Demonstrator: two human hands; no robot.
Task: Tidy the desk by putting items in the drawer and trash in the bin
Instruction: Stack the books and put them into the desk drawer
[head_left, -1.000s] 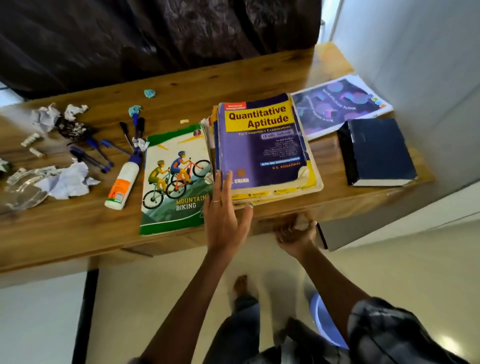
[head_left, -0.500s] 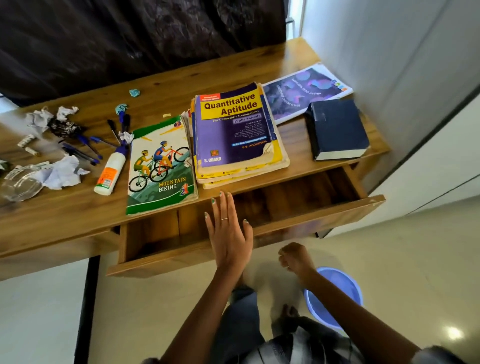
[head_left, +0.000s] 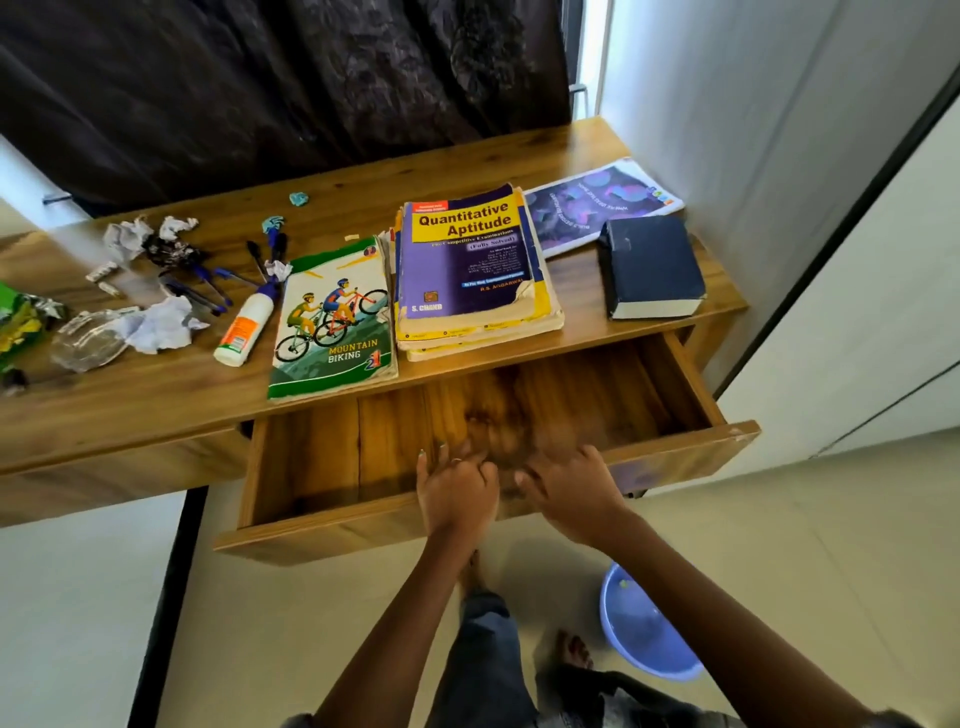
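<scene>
Drawer (head_left: 332, 457) pulled out, nothing visible inside. Left hand (head_left: 454, 488) and right hand (head_left: 569, 491) over its front rim, holding nothing (fingers blurred; curl unclear). Books (head_left: 467, 260), crumpled paper (head_left: 161, 325) at 11 o'clock, untouched. Bin (head_left: 644, 629) at 5 o'clock.

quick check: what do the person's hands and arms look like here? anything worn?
Both forearms are bare, with no sleeves visible up to the frame edge. The left hand has a thin ring on one finger and pale green polish on the nails. The right hand shows no ring or watch; its fingers are motion-blurred, so the nails cannot be judged. No gloves.
</scene>
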